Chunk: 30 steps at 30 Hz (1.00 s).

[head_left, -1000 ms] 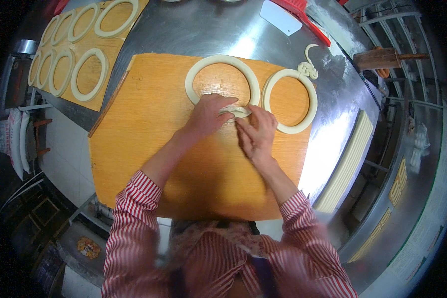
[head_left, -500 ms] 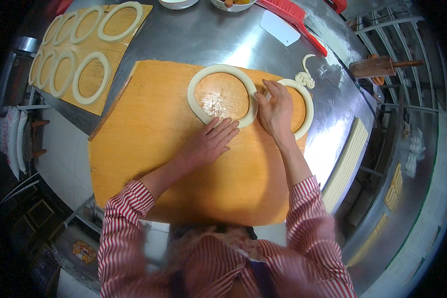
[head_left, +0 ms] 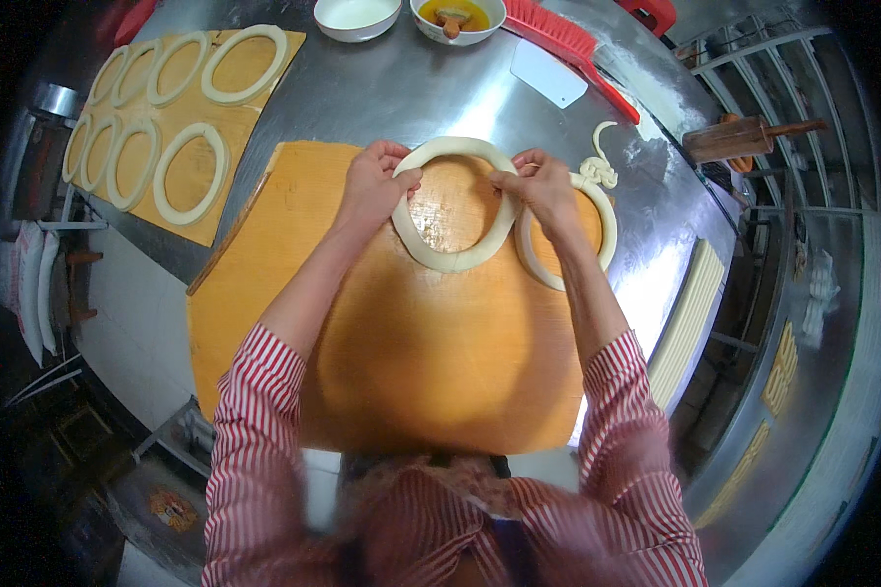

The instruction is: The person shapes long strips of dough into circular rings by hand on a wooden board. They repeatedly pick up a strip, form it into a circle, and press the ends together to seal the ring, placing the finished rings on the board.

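Dough ring point(head_left: 450, 261): at the far edge of the wooden board point(head_left: 392, 362), about mid-width, its far side reaching that edge. Whether it rests fully on the wood or is slightly raised, cannot tell.

Left hand point(head_left: 367, 186): pinches the ring at its far left side, thumb on the inner rim, fingers curled round the outside. Right hand point(head_left: 546, 191): pinches the same ring at its far right side, thumb and fingers likewise on the band. Striped sleeves point(head_left: 255, 391) cover both forearms down to below the wrists.

Second ring point(head_left: 610, 230): near the board's far right corner, partly covered by the right hand and wrist; contact with the held ring cannot be made out. Dough scrap point(head_left: 599, 173), coiled with a thin curved tail, lies on the metal table point(head_left: 333, 98) just off that corner.

Far edge of table: white bowl point(head_left: 357, 29), then a bowl of yellow liquid point(head_left: 457, 36) with a brown-handled tool in it. To their right, a red brush point(head_left: 563, 34) beside a white scraper point(head_left: 548, 73).

Far left corner of table: second board point(head_left: 242, 119) bearing eight rings point(head_left: 222, 176) in two rows. Right edge: pale dough strips point(head_left: 690, 323) side by side.
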### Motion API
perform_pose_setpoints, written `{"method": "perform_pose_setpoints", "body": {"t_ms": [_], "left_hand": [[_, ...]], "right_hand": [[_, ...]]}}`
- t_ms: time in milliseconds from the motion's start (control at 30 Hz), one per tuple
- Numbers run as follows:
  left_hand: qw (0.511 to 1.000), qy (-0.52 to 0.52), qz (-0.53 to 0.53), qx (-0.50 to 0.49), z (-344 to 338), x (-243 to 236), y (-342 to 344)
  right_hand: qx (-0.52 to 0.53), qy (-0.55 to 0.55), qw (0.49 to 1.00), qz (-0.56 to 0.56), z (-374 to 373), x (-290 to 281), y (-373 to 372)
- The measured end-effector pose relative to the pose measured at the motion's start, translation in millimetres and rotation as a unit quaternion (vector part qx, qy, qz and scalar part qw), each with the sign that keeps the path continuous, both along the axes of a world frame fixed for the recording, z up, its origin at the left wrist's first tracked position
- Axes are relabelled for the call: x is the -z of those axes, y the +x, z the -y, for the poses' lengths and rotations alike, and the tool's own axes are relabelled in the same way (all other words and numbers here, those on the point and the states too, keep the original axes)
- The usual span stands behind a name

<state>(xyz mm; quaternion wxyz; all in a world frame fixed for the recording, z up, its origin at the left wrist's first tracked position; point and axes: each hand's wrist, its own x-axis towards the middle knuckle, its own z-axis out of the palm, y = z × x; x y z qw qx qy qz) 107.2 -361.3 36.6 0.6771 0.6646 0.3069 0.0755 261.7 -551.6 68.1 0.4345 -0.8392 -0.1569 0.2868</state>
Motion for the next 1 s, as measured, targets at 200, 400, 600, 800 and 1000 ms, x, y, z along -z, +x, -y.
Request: {"method": "perform_pose_setpoints", "body": {"t_ms": [200, 400, 600, 800, 1000], "left_hand": [[0.984, -0.012, 0.146, 0.102, -23, -51, -33], [0.932, 0.279, 0.044, 0.226, -34, 17, -39], [0.870, 0.451, 0.142, 0.139, -7, 40, 34], [0.881, 0.404, 0.121, 0.213, 5, 52, 64], [0.900, 0.396, 0.118, 0.138, 9, 55, 63]], "right_hand": [[-0.062, 0.140, 0.985, 0.078, 28, -56, -14], [-0.146, -0.043, 0.975, 0.161, 68, 6, -36], [-0.085, -0.084, 0.928, 0.353, 10, 32, -33], [-0.087, -0.147, 0.932, 0.319, -10, 49, -16], [-0.080, -0.095, 0.934, 0.335, -12, 51, -19]]}}
